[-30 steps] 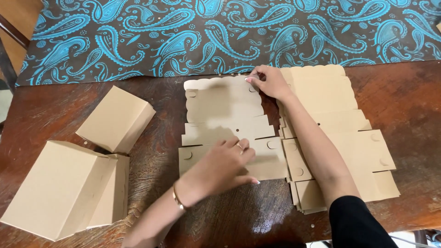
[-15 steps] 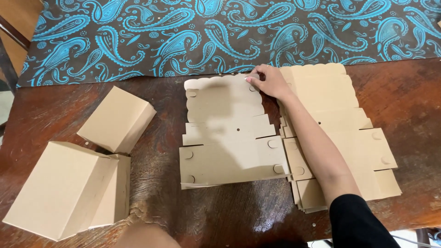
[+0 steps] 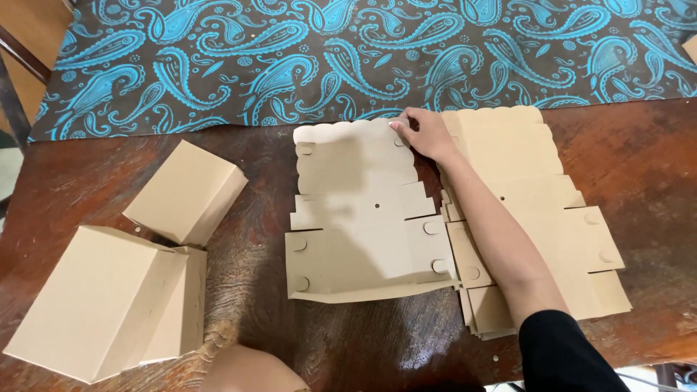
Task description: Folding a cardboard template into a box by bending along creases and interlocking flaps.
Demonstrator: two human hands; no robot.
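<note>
My right hand (image 3: 427, 134) presses flat fingers on the cardboard sheet (image 3: 363, 210)'s top corner, pinning it beside the stack (image 3: 552, 210); I cannot tell my left hand (image 3: 250, 370)'s shape.

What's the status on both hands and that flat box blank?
Right hand pressing top corner of flat cardboard blank. Left hand low at frame edge, off it. Blank stack alongside right; nothing on top.

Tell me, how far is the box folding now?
Done: three folded boxes stand at the left. In hand: one flat blank lies unfolded, the right hand on its far corner; the left hand touches nothing. Left: a stack of flat blanks waits under the right arm.
</note>
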